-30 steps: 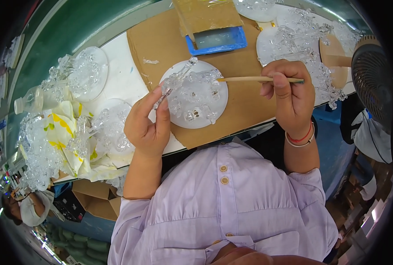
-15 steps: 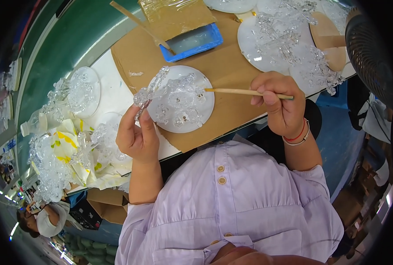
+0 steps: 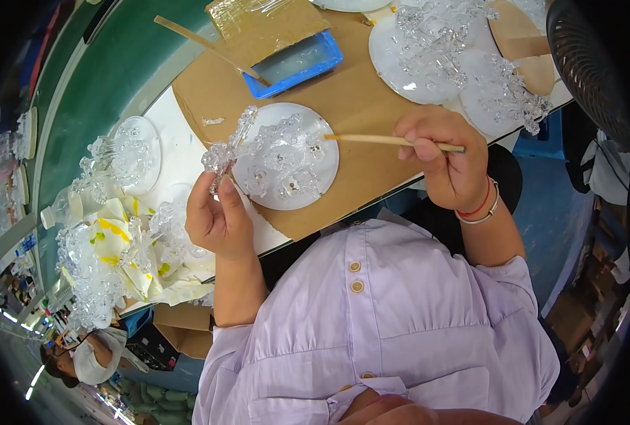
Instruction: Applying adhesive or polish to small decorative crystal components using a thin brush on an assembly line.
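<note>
Green table top (image 3: pixel 110 92) spans the busy workroom, carrying a brown cardboard sheet (image 3: pixel 371 99) and a blue tray (image 3: pixel 294 64). On the cardboard lies a round white disc (image 3: pixel 287 159) studded with clear pieces. Left hand (image 3: pixel 219 219) pinches a clear crystal sprig (image 3: pixel 226 152) beside it; right hand (image 3: pixel 449 159) grips a thin wooden stick (image 3: pixel 386 140), tip over the disc, seemingly mid-gluing; seating the sprig would need steadiness.

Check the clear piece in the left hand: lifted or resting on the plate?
Lifted. The left hand pinches the clear piece beside the plate.
</note>
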`<state>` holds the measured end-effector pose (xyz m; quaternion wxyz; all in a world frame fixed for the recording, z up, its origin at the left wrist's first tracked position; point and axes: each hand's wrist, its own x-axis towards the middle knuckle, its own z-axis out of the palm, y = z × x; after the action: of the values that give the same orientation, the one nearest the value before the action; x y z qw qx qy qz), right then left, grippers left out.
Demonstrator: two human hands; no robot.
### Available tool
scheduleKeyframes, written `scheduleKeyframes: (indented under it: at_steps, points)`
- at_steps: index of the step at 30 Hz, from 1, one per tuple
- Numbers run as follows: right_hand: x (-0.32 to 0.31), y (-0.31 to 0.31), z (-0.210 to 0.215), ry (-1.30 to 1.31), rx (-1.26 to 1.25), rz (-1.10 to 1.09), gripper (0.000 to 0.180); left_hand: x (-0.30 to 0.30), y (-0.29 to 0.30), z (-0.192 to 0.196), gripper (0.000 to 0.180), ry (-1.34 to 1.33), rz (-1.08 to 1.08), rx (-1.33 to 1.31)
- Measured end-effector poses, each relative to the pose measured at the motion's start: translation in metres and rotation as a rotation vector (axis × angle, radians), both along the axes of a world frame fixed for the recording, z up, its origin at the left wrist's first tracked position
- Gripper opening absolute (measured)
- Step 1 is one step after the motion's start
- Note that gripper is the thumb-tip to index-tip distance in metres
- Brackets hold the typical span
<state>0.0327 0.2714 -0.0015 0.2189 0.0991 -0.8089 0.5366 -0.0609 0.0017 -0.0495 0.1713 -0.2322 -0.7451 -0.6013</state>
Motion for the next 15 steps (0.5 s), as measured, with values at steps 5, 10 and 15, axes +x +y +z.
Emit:
scheduleKeyframes:
  at_steps: [5,10,15]
  points:
    - [0.005,0.002,0.002,-0.047,-0.031,0.041,0.014,0.000,0.003,0.001,0.020,-0.022,-0.005,0.021]
    - [-0.001,0.003,0.020,0.044,-0.065,-0.086,0.018,0.000,0.001,0.003,0.020,-0.018,0.018,-0.003]
    - [-0.031,0.001,0.038,0.295,0.107,-0.234,0.015,0.000,-0.002,0.002,0.022,-0.008,0.053,-0.007]
